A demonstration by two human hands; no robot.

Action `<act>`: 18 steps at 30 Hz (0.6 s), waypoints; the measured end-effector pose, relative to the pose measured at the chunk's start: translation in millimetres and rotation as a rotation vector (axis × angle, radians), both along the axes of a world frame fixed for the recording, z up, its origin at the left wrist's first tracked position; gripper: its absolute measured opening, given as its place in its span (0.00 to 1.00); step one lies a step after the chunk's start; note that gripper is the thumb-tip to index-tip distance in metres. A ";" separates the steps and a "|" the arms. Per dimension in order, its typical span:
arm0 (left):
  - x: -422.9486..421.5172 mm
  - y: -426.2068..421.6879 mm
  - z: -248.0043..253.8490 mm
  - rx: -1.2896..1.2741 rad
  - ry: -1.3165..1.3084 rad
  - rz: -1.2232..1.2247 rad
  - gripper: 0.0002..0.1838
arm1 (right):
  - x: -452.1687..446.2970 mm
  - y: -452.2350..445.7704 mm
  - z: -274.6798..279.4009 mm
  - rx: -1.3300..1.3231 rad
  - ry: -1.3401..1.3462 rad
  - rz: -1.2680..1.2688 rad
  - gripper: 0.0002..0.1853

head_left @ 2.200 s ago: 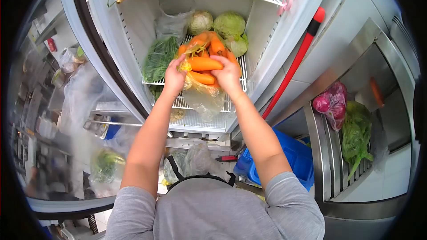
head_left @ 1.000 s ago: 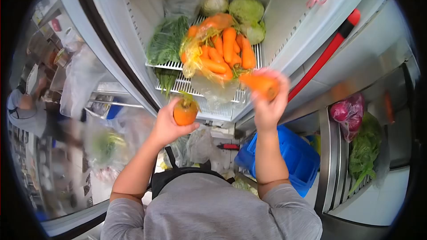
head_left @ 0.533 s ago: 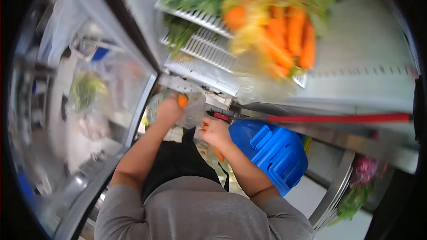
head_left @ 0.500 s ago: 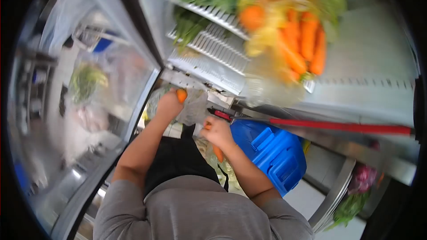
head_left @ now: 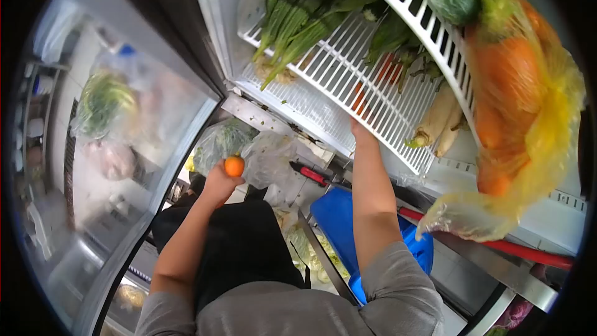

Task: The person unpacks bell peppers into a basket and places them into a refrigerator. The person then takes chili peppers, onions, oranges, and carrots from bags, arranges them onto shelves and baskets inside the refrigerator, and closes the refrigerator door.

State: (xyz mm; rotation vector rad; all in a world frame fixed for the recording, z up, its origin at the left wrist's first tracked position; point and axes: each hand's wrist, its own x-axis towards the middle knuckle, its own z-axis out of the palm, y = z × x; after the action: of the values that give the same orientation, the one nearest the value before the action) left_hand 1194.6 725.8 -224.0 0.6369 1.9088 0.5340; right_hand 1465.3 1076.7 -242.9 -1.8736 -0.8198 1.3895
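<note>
My left hand is closed round a carrot, whose thick orange end sticks up out of the fist. Inside the fridge, under a white wire shelf, my right hand reaches in with its fingers partly hidden by the wires. Right at those fingers an orange carrot shows through the shelf. Deeper in, several pale long roots lie under the same shelf. Bundled green vegetables rest on top of it. Carrots in a yellow plastic bag hang over the upper shelf at right.
The glass fridge door stands open on the left. Below are clear bags with greens, a blue bin, and a red-handled tool. A metal edge runs along the lower right.
My right hand has moved up and forward from in front of my body into the fridge, under the wire shelf. My left hand has come slightly down, still holding its carrot. The view has shifted.
</note>
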 end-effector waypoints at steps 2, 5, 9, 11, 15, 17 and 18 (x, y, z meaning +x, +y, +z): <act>2.7 -0.2 -11.5 -0.018 -0.043 0.036 0.28 | -2.1 32.8 -18.8 0.041 -0.016 0.040 0.23; 1.7 4.1 -12.6 -0.004 -0.114 0.098 0.26 | -7.2 53.2 -39.6 0.098 -0.091 0.153 0.28; 20.3 36.5 -18.3 0.075 -0.440 0.398 0.26 | -26.1 -53.4 -68.6 0.053 0.049 0.663 0.36; 38.4 63.5 -22.6 0.130 -0.599 0.536 0.28 | -59.4 -152.3 -13.3 -0.239 0.122 0.805 0.39; 71.7 118.6 -8.7 0.130 -0.804 0.545 0.34 | -60.6 -211.3 -3.5 -0.177 0.408 0.522 0.29; 87.7 134.3 -2.2 0.285 -0.644 0.505 0.34 | -53.2 -171.0 9.1 -0.054 0.301 0.337 0.21; 86.5 135.6 2.4 0.309 -0.645 0.441 0.33 | -40.4 -136.7 -12.1 0.031 0.133 0.338 0.20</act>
State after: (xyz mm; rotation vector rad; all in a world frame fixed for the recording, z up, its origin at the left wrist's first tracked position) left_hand 1281.1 861.4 -221.6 0.1791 1.3491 1.1757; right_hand 1424.9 940.0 -255.0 -1.6504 -1.1199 1.6739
